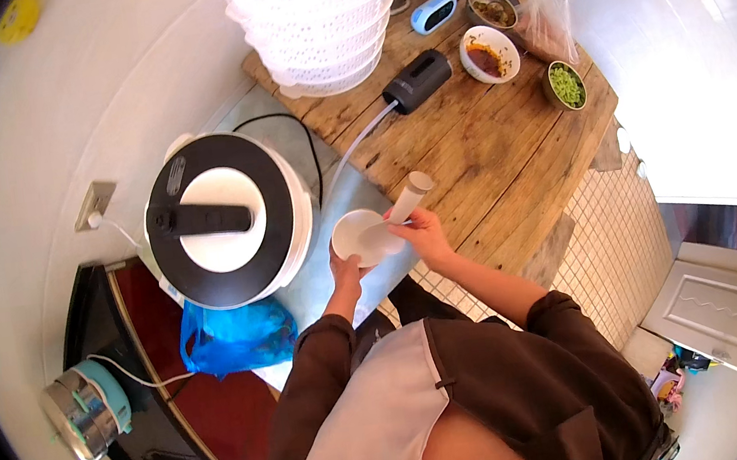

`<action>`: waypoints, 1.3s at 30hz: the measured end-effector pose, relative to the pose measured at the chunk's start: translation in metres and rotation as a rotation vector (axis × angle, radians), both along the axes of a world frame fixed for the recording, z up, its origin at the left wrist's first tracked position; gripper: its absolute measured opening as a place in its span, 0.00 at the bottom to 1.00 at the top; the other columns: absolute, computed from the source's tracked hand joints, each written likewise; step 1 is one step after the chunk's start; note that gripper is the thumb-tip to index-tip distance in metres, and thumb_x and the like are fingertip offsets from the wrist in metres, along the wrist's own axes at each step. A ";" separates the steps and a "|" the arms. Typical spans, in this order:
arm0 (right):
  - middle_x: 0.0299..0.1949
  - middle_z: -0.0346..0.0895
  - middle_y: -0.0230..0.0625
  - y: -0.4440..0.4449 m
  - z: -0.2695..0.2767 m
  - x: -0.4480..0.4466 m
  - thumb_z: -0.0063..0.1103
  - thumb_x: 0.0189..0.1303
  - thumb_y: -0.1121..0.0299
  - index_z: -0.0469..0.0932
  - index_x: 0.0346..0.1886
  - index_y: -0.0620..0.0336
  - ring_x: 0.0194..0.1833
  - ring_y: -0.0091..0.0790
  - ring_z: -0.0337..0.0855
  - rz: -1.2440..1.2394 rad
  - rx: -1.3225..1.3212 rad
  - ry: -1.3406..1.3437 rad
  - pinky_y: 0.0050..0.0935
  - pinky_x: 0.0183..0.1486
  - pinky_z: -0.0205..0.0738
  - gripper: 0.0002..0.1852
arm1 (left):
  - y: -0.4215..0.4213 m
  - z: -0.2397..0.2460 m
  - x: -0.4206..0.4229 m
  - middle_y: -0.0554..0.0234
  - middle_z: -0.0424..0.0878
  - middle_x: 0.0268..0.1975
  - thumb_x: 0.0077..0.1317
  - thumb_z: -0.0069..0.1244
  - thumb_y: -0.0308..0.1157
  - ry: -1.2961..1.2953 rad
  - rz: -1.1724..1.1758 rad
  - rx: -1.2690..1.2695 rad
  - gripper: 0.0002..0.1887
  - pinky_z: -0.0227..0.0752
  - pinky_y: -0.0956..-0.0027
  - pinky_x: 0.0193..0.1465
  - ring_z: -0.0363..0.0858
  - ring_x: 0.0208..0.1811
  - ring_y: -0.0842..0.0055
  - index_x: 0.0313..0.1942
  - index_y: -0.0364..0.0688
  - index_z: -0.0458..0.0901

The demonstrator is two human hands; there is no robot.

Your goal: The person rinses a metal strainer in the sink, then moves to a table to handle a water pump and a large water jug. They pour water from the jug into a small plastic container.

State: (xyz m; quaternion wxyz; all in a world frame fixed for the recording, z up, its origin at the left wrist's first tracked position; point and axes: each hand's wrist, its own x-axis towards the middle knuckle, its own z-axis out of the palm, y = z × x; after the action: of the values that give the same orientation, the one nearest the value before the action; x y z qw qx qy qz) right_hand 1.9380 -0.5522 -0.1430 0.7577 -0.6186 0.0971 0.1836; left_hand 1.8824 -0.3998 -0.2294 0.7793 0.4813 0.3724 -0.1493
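My left hand (347, 275) grips the near side of a white bowl (346, 230), thumb over its rim. In my right hand (427, 235) is a pale, slim cylindrical piece (409, 199), its round end tilted up and away from me. A whitish rounded part (381, 239) lies between the hands, overlapping the bowl; whether it belongs to the cylinder, I cannot tell. Both hands are over the pale blue surface, beside the corner of the wooden table (465, 177). To their left stands a white and black round-lidded cooker (222, 220).
On the table are stacked white plastic baskets (320, 29), a black device with a tube (418, 80), a blue digital clock (434, 13), a bowl of red sauce (489, 55) and a bowl of chopped greens (565, 86). A blue plastic bag (236, 336) lies below the cooker.
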 end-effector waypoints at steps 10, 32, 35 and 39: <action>0.27 0.77 0.43 0.029 -0.046 0.043 0.59 0.44 0.73 0.76 0.33 0.58 0.29 0.44 0.78 0.189 -0.676 -0.306 0.36 0.31 0.72 0.09 | 0.001 -0.023 0.016 0.54 0.63 0.55 0.47 0.39 0.14 -0.003 -0.018 -0.066 0.39 0.78 0.57 0.44 0.72 0.51 0.57 0.61 0.53 0.48; 0.29 0.76 0.52 0.039 -0.038 0.038 0.51 0.46 0.71 0.73 0.33 0.61 0.33 0.54 0.78 0.542 -1.075 -0.187 0.45 0.38 0.73 0.09 | -0.001 -0.005 0.014 0.50 0.62 0.56 0.53 0.39 0.16 0.044 -0.014 -0.048 0.38 0.80 0.57 0.39 0.75 0.46 0.54 0.62 0.55 0.44; 0.28 0.77 0.50 0.025 -0.024 0.040 0.54 0.46 0.68 0.75 0.33 0.63 0.31 0.51 0.79 0.513 -0.985 -0.311 0.42 0.35 0.73 0.11 | -0.001 0.000 0.015 0.50 0.61 0.56 0.53 0.40 0.17 0.039 -0.033 -0.038 0.38 0.80 0.58 0.39 0.75 0.46 0.53 0.62 0.54 0.44; 0.26 0.78 0.45 0.003 0.000 0.062 0.58 0.46 0.60 0.76 0.32 0.63 0.31 0.46 0.79 0.160 -0.762 -0.317 0.38 0.34 0.73 0.15 | 0.002 0.006 0.015 0.51 0.60 0.57 0.53 0.42 0.18 0.037 -0.032 -0.070 0.41 0.79 0.62 0.40 0.75 0.46 0.58 0.64 0.53 0.40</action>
State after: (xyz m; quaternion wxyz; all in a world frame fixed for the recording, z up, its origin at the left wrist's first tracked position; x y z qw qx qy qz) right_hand 1.9999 -0.5495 -0.1431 0.4635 -0.8809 -0.0081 0.0956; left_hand 1.8973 -0.3981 -0.2231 0.7863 0.4568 0.3733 -0.1837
